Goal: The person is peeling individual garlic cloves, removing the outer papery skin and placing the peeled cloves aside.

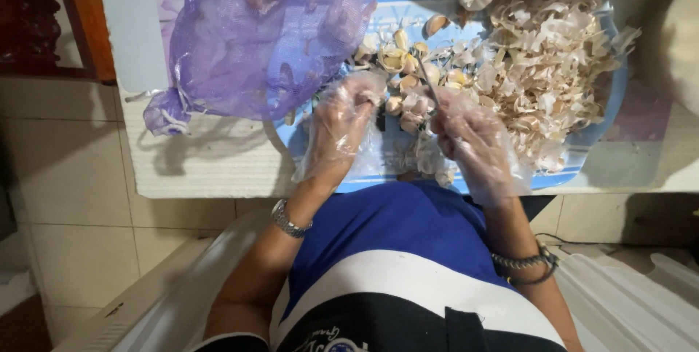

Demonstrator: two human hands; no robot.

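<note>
Right grip [466, 133] closed round knife [428, 82], blade up over garlic cloves [408, 79]. Left grip [342, 123] pinching clove, mostly hidden under glove. Cloves on blue tray [582, 152] on surface, skins [546, 53] right, purple mesh bag [262, 32] left.

Home kitchen corner: tiled floor [80, 199], tray [582, 144] of garlic skins [542, 61].

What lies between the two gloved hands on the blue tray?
In the head view, garlic cloves and a knife blade lie between the left hand and the right hand.
</note>
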